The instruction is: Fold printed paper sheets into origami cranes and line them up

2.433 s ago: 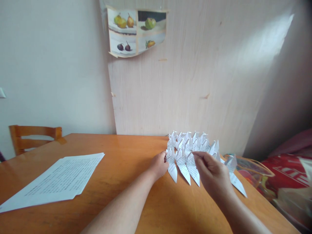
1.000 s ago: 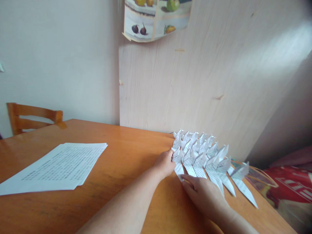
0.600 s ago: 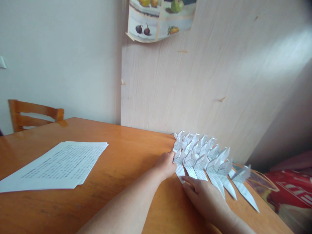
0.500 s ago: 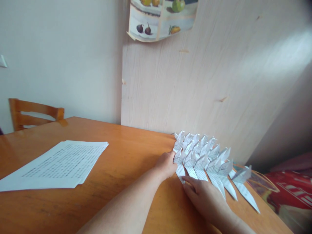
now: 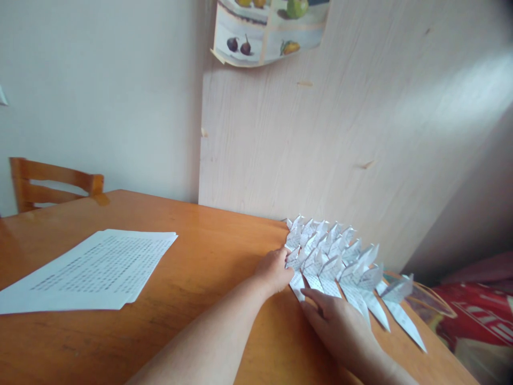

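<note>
Perhaps uneven pressure would be toppling neighbouring figures (image 5: 312,262), because the left hand (image 5: 274,271) and right hand (image 5: 340,323), their grip impossible to tell, are touching the group's near-left paper figure (image 5: 293,260) on the counter (image 5: 200,262).

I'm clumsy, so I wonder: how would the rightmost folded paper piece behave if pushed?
The folded paper piece looks thin, so probably light and quick to slide. Its upright folds might crush if squeezed. Its long tail seems to lie along the table, which may resist tipping.
</note>
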`<state>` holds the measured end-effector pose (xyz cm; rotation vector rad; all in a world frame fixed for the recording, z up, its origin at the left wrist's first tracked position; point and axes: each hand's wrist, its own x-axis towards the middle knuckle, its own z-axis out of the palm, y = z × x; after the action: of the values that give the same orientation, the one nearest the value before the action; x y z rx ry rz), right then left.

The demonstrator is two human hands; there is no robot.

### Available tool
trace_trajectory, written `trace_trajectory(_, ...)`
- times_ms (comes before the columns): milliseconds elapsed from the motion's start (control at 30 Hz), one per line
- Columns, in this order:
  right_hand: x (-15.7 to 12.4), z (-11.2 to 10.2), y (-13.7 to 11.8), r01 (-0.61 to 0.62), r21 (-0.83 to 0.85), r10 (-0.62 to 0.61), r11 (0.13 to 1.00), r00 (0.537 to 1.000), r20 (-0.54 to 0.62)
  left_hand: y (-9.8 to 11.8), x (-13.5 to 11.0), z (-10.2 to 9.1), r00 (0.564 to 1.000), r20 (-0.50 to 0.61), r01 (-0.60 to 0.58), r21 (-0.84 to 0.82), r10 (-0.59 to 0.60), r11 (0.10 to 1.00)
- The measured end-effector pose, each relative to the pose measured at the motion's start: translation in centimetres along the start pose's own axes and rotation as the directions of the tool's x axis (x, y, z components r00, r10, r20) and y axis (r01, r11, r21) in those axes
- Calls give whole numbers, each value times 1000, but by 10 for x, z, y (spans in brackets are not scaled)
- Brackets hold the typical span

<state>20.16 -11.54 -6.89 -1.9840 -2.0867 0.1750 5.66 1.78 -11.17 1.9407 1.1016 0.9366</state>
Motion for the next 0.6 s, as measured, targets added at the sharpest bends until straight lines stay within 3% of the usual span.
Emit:
trace_trajectory(433,-7,5,-11,72,54,-69,996,996,-60,-6,1,2,984,-178,-12,-15,9,1000)
trace_trajectory(600,-10,10,-19,124,24,-124,992,992,-4,-8,3,1,981,-195,-13,-53,2,999)
